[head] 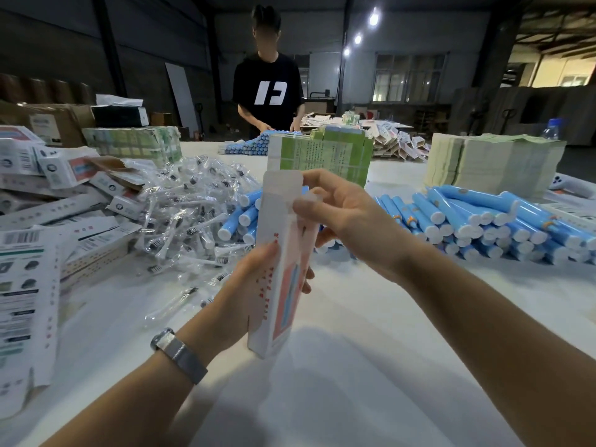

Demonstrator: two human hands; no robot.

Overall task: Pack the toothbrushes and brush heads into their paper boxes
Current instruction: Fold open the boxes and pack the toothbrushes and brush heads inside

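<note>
Holding 1 paper box (283,272) upright over bench (354,366): left hand (254,285) gripping lower half, right hand (338,214) pinching top flap. Toothbrushes (477,227) piled behind box, too many to count; brush heads (183,204) heaped to its left.

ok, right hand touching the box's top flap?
Touching. The head view shows the right hand with fingertips pinching a small side flap at the open top of the paper box, which the left hand holds upright.

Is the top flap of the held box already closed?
No, the top flap of the box stands open, with the right hand at it.
</note>
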